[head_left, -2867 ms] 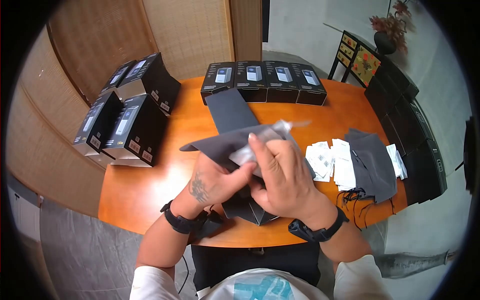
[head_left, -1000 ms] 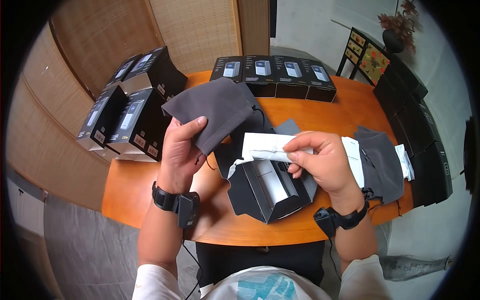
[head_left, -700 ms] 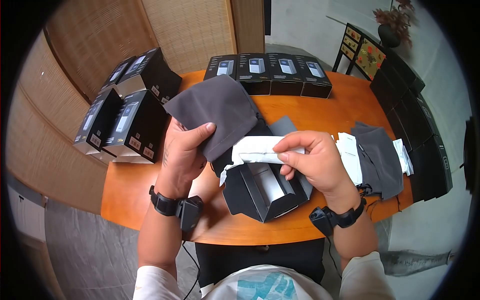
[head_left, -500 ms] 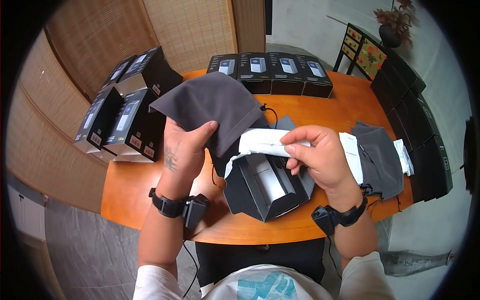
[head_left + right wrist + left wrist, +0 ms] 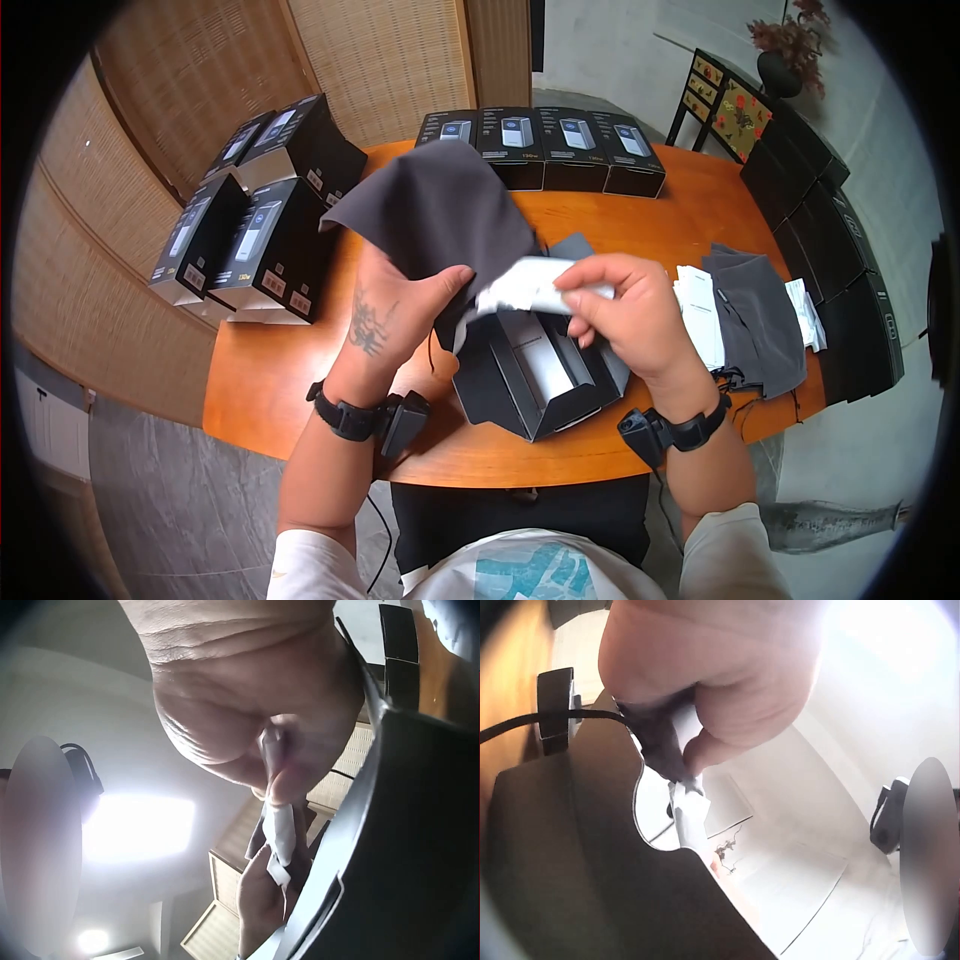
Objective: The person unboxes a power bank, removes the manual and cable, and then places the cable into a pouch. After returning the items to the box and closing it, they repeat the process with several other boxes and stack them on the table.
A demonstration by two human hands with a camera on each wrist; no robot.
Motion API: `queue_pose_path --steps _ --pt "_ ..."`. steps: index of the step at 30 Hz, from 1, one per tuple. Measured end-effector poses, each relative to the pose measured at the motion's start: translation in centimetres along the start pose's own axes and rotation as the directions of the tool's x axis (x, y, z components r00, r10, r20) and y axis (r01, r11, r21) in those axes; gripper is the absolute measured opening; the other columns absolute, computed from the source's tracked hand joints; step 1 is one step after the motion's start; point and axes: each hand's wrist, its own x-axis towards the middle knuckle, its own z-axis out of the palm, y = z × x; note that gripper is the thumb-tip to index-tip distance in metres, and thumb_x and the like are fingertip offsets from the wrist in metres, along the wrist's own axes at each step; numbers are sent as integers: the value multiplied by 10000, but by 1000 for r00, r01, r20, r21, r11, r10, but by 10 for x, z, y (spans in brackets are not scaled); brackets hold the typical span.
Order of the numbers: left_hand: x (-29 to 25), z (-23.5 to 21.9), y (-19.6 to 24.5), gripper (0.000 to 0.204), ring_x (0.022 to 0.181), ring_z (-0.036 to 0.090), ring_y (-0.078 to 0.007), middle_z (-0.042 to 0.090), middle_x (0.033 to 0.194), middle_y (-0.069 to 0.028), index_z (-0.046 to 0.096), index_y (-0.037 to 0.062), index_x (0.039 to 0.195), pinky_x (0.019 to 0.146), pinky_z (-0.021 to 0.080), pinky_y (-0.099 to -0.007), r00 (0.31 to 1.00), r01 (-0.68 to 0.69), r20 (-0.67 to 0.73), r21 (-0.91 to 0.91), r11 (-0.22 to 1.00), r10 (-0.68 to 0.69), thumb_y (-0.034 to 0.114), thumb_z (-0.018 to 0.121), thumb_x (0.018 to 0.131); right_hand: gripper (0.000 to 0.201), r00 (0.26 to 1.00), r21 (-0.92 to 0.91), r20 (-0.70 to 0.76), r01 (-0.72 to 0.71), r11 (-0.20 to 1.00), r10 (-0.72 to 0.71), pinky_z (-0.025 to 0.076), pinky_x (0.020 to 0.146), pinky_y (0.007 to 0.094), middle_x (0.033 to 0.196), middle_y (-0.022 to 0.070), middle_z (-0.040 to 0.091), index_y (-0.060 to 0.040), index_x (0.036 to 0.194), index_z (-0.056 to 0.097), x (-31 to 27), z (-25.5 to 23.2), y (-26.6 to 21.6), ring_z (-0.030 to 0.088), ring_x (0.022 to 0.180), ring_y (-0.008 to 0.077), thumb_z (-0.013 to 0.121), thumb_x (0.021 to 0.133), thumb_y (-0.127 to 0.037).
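My left hand (image 5: 400, 310) grips a dark grey cloth pouch (image 5: 440, 205) with a black drawstring, its thumb lying over the near edge. Between thumb and fingers, my right hand (image 5: 640, 315) pinches a white, crinkled, flat packet (image 5: 530, 283). The packet's left end is right at the pouch's edge, and a loose strip hangs from it. Both are held above an opened black box (image 5: 575, 408) with a white insert showing inside. In the right wrist view the packet (image 5: 280, 832) extends from the fingertips towards the other hand.
Black printed boxes (image 5: 575, 135) stand in a row at the table's back, and more boxes (image 5: 262, 240) are grouped at the left. White leaflets (image 5: 700, 315) and grey pouches (image 5: 755, 325) lie at the right, beside black boxes (image 5: 845, 290) along the table's edge.
The hands were together at the pouch with a clear, shiny wrapping, then apart with the white packet in the right. Now the left hand has moved right, bringing the pouch up to the packet.
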Motion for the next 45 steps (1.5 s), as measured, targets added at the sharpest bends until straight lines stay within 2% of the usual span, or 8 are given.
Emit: queue_pose_path --steps 4,10,16,31,35,39,42,45 --pt "3 -6 -3 782 1320 561 -239 555 1429 -154 364 -27 1493 1133 437 -364 996 -57 -43 317 947 75 -10 761 819 157 991 57 -124 56 997 -49 565 642 214 956 59 722 5 1075 749 2 1 0 674 720 79 656 951 -17" --pt "1 1 0 712 1311 564 -232 552 1421 -150 372 -30 1479 1116 455 -353 993 79 -81 -76 994 -85 -46 720 858 161 986 -150 79 160 976 -149 565 672 227 1025 65 707 7 1079 746 -4 8 0 692 756 104 646 953 -8" --pt "-3 -1 5 683 1287 583 -237 563 1419 -134 409 3 1484 1111 472 -370 992 124 33 -168 978 -120 -58 722 881 182 975 -10 -198 98 995 -98 572 674 228 1027 78 709 17 1124 727 1 6 3 694 755 101 639 973 -35" --pt "0 13 19 809 1272 584 -207 615 1375 -115 471 -21 1471 1109 445 -356 989 -1 150 12 1000 -1 67 866 771 507 947 264 196 199 944 -254 552 947 300 1265 99 634 40 1505 427 -5 12 15 656 1083 148 508 1004 55" --pt "8 13 47 725 1196 630 -206 644 1307 -126 489 -20 1447 1038 502 -336 926 320 274 -214 923 -258 -3 804 794 562 924 287 192 270 919 -331 532 973 319 1264 112 647 26 1485 465 1 4 19 647 1106 187 629 948 34" --pt "6 28 56 641 1125 671 -207 668 1239 -117 515 -22 1411 954 550 -326 907 372 323 -317 872 -270 -3 772 824 457 852 -171 151 521 836 -501 527 922 354 1228 164 622 -46 1257 684 -1 -3 1 626 1075 248 804 815 -48" --pt "4 32 60 624 1037 695 -194 674 1199 -112 520 -21 1401 855 579 -308 871 448 367 -317 836 -328 8 772 831 397 647 -640 102 624 448 -755 517 934 416 1316 169 569 -106 1165 725 -8 -3 0 573 1174 322 815 779 -75" --pt "0 36 65 628 779 687 -139 695 1063 -105 522 -27 1399 610 564 -255 813 531 463 -342 775 -353 76 792 841 297 524 -612 80 698 373 -848 486 1011 460 1428 193 512 -127 1069 738 -4 -6 -4 512 1283 403 783 780 -69"
